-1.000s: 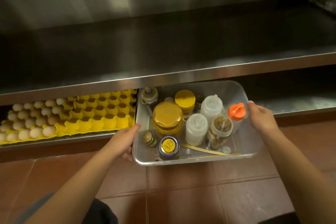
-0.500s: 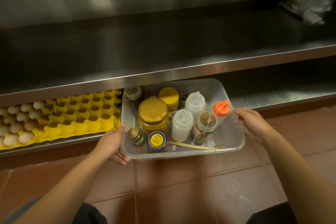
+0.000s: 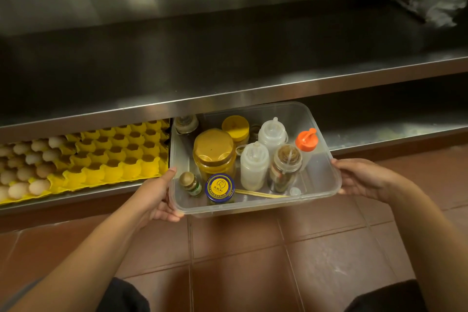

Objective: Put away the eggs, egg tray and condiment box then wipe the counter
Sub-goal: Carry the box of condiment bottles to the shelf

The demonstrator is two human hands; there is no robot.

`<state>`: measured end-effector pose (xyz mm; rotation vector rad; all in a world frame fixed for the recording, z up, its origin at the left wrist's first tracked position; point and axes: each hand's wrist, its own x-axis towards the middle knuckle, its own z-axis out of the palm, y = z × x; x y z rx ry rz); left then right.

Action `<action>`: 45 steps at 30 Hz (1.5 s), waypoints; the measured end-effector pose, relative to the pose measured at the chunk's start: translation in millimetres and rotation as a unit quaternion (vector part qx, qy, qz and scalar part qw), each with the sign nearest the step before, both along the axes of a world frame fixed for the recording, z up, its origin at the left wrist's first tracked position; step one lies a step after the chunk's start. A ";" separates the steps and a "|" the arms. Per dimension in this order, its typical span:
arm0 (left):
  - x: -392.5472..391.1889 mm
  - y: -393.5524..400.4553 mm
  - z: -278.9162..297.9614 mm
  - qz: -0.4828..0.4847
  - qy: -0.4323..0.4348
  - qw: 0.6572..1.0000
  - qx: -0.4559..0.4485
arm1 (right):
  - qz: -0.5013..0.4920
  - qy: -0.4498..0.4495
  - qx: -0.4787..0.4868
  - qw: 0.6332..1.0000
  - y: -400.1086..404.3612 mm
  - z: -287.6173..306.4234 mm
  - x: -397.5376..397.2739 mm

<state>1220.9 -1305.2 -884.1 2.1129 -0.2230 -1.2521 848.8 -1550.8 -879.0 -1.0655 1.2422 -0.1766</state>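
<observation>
Off past my left hand the yellow egg tray with its eggs already sits on the lower shelf. Left fingers are curled under the near-left corner of the clear condiment box, thumb along its side wall. My right hand wraps the right rim, so it's gripped both ends, back half under the counter edge. Trick now, I reckon: keep it level and slide straight in beside the tray so the squeeze bottles don't topple.

Lower shelf lies open rightward; egg tray blocks its left, counter edge overhangs.
</observation>
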 end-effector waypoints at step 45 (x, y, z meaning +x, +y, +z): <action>-5.9 -12.3 20.4 0.287 0.240 0.914 -0.154 | -0.214 -0.084 0.065 0.971 15.0 8.1 36.5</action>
